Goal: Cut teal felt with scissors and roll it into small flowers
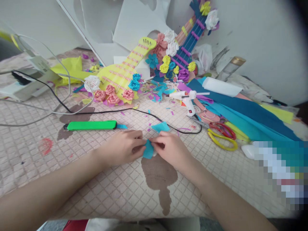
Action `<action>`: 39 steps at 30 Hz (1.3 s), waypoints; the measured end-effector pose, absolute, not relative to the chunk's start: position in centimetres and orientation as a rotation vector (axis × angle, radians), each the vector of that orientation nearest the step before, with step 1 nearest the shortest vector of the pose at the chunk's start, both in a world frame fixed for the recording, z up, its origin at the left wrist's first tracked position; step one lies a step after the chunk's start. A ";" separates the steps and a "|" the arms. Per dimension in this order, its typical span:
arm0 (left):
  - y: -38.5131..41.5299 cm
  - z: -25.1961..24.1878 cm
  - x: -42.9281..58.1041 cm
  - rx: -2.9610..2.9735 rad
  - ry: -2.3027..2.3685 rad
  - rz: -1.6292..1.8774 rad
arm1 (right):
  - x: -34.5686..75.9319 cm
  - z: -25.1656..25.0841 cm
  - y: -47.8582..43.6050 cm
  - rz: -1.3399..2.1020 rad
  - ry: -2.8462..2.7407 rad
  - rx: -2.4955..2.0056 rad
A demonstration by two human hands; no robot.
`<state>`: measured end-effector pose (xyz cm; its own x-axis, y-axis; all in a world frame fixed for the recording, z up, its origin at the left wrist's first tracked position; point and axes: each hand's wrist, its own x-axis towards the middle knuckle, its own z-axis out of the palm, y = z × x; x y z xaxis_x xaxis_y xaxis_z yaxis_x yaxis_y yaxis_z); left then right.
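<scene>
My left hand (124, 146) and my right hand (169, 149) meet at the middle of the quilted mat (101, 189). Both pinch a small piece of blue crepe paper (148, 150) between their fingertips, which are pressed together on it. Another blue paper scrap (160, 127) lies just beyond my right hand. A green bar-shaped tool (91, 125) lies flat beyond my left hand, a black cable (134, 110) running past it.
A white glue gun (187, 98) stands at centre right. Red and yellow scissors (222, 134) lie next to folded blue and teal paper sheets (245, 115). A yellow paper guitar (122, 72) and a blue one (185, 51), both with paper flowers, rest behind.
</scene>
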<state>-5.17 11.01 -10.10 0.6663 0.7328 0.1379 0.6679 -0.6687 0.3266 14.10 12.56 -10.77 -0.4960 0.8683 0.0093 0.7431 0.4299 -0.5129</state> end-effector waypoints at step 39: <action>11.3 -10.5 -5.0 2.622 1.159 0.404 | 13.1 -11.9 13.5 0.693 -2.222 -1.360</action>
